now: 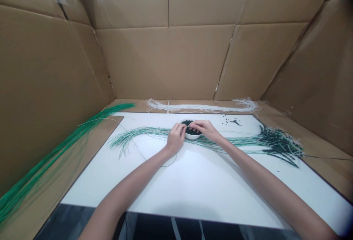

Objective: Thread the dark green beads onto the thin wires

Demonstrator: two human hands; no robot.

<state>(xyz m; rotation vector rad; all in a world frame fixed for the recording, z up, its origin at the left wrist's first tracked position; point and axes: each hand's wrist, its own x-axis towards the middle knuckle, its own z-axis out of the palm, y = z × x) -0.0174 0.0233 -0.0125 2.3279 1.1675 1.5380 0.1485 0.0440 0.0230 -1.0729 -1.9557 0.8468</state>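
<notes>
A white bowl (192, 136) full of small dark green beads (193, 131) stands on the white board in the head view. Both hands meet over its rim with the fingertips almost touching. My left hand (175, 137) is closed in a pinch on a thin strand (138, 150), which loops down and away to the left. My right hand (204, 127) pinches from the other side; what sits between its fingertips is too small to make out. Behind and beneath the hands runs a bundle of thin green strands (234, 141), its right end thick with dark beaded lengths (278, 140).
Loose beads (234, 122) lie scattered on the white board (198, 181), right of the bowl. White strands (198, 107) lie along the back. A bright green bundle (68, 140) stretches down the left side. Cardboard walls (165, 59) enclose the back and sides.
</notes>
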